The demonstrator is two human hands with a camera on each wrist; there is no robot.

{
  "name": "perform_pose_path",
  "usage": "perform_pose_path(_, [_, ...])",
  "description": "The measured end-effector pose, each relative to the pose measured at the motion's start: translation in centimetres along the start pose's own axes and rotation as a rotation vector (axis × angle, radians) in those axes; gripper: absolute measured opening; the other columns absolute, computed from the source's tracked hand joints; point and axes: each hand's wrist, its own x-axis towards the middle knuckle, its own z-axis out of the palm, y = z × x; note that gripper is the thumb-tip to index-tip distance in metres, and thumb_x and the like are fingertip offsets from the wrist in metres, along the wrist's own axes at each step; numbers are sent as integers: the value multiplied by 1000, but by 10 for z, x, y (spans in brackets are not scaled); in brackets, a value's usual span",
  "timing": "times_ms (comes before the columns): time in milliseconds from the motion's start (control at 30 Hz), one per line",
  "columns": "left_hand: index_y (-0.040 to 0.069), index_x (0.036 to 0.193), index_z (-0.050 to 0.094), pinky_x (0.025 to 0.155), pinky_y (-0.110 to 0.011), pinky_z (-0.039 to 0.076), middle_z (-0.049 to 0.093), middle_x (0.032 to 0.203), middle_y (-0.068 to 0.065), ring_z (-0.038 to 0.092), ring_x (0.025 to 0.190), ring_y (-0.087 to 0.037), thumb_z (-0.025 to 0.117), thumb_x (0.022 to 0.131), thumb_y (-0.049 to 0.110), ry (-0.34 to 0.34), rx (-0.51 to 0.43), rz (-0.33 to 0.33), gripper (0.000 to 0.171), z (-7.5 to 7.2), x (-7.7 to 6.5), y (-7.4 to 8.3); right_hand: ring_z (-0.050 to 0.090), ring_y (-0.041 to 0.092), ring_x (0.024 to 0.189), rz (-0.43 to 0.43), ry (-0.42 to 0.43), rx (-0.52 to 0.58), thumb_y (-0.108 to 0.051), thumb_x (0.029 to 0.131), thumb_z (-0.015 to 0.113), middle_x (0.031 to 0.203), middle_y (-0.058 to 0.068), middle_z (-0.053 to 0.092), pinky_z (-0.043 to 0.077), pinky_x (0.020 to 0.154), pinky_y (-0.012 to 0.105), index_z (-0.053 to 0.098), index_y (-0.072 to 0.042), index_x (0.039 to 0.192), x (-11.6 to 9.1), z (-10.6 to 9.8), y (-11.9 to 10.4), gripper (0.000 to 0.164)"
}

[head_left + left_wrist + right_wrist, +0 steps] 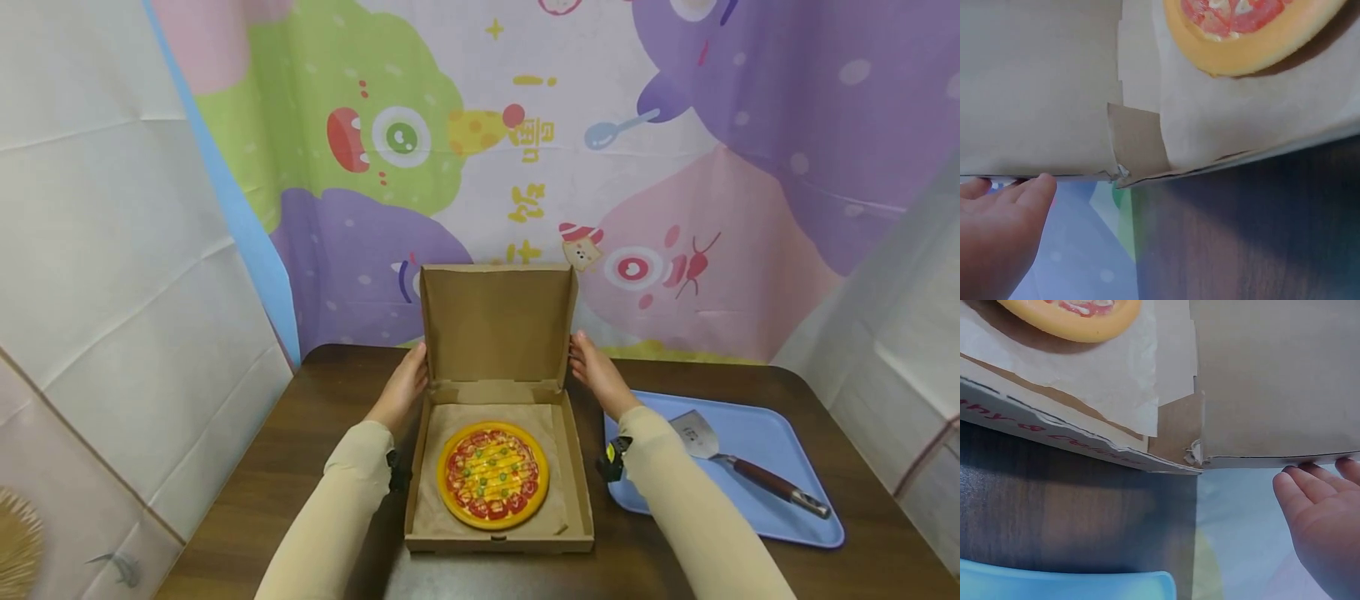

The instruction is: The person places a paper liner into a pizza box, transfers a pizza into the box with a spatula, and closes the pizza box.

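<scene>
A cardboard pizza box [498, 546] stands on the table with its lid [497, 325] raised upright at the back. In it a round pizza [492, 475] with a thick yellow crust, red slices and green bits lies on brown paper [558, 417]. At the lid's left side edge is my left hand [400, 387], its fingertips [1041, 182] touching the cardboard. My right hand [600, 375] is at the opposite edge, fingertips [1283, 481] against the lid's side. Neither hand's fingers visibly wrap round the lid; the back of the lid is hidden.
To the right of the box lies a light blue tray [652, 404], partly under my right forearm. A turner [761, 477] with a metal blade and dark red-brown handle rests on it. Behind the wooden table [315, 467] hangs a cartoon-printed curtain [525, 208].
</scene>
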Motion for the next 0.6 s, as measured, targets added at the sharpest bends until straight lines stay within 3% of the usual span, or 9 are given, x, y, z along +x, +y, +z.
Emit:
perform_pose_path(367, [-4, 155, 12, 121, -50, 18, 11, 162, -26, 15, 149, -42, 25, 107, 41, 67, 19, 46, 67, 3, -10, 12, 21, 41, 147, -30, 0, -80, -49, 106, 18, 160, 28, 15, 24, 120, 47, 13, 9, 153, -9, -1, -14, 75])
perform_pose_path(600, [-5, 154, 16, 120, -49, 22, 18, 158, -31, 21, 147, -45, 29, 98, 65, 78, 60, 62, 90, 4, -18, 23, 26, 43, 145, 5, -20, -80, -56, 103, 20, 156, 33, 18, 28, 118, 48, 5, 3, 155, -14, -4, -23, 81])
